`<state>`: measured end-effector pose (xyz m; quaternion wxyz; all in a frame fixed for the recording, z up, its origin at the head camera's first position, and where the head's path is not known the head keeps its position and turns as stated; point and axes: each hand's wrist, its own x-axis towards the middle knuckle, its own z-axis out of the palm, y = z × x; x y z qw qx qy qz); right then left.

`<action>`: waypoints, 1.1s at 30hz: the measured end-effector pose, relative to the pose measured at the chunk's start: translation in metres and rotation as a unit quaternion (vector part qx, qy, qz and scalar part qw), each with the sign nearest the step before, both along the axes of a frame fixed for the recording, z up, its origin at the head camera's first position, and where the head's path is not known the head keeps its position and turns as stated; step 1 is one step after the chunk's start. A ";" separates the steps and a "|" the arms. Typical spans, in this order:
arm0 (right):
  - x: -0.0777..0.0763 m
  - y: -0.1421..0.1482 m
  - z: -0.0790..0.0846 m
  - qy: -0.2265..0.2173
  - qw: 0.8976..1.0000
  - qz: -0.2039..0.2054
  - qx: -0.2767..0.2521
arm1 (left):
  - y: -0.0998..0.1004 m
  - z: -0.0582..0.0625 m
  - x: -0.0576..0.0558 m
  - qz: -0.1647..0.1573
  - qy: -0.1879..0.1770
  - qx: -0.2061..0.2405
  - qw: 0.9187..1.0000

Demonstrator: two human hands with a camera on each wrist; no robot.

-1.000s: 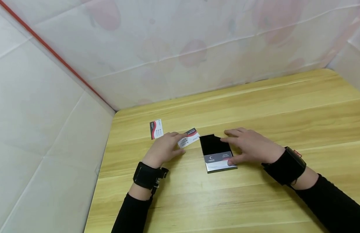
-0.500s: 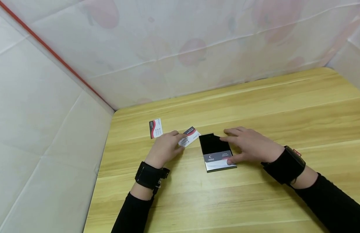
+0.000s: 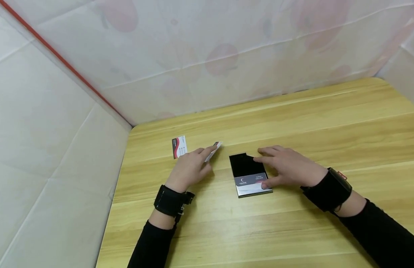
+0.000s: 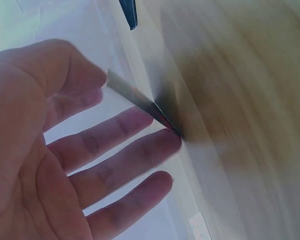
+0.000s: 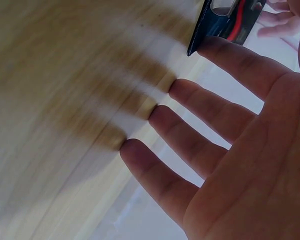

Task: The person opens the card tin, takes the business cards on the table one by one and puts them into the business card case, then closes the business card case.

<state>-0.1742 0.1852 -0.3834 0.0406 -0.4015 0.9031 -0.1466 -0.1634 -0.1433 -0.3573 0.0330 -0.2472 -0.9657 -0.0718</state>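
My left hand (image 3: 191, 169) pinches a white business card (image 3: 213, 153) with a dark and red pattern. In the left wrist view the card (image 4: 136, 97) stands tilted on edge between thumb and fingertips, its lower edge near the tabletop. A black card holder (image 3: 246, 166) lies flat to the right, with a grey and white printed card across its near part. My right hand (image 3: 289, 168) rests beside the holder with spread, straight fingers. Its thumb lies on the printed part and its index fingertip touches the holder's right edge; other fingertips (image 5: 135, 147) touch the table.
A second business card (image 3: 179, 147) lies flat beyond the left hand. All of this is on a wood-grain table (image 3: 220, 230). A white fabric wall (image 3: 59, 156) stands along the left side, and a patterned cloth (image 3: 193, 74) hangs behind the table.
The left hand's card lay nearly flat near the holder; now it is tilted up on edge and drawn slightly left, apart from the holder. The right hand and holder stay in place.
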 end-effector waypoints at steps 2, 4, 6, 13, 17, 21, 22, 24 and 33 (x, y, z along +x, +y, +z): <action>0.001 0.000 0.000 -0.003 1.000 0.000 -0.002 | -0.001 0.000 0.000 -0.002 0.003 0.004 1.000; 0.001 0.000 -0.001 -0.006 1.000 -0.001 -0.003 | -0.002 0.000 0.000 -0.002 0.006 0.008 1.000; 0.001 0.000 -0.002 -0.006 1.000 -0.001 -0.002 | -0.003 0.000 0.000 -0.001 0.010 0.010 1.000; 0.000 0.000 -0.001 -0.002 1.000 0.000 0.003 | -0.004 0.004 0.000 0.005 0.017 0.016 1.000; 0.001 0.001 0.000 -0.005 1.000 -0.001 0.000 | -0.002 0.008 0.003 -0.001 0.001 0.031 1.000; 0.002 0.001 0.000 -0.006 1.000 -0.002 -0.001 | 0.002 0.013 0.007 -0.018 -0.002 0.044 0.999; 0.002 0.001 0.000 -0.005 1.000 -0.002 -0.001 | 0.004 0.014 0.007 -0.022 0.001 0.047 0.999; 0.001 0.001 0.000 -0.004 1.000 -0.003 0.000 | 0.007 0.016 0.008 -0.034 0.006 0.059 0.998; 0.001 -0.001 0.000 -0.011 1.000 -0.006 0.002 | 0.018 0.015 0.012 -0.110 -0.009 0.121 0.987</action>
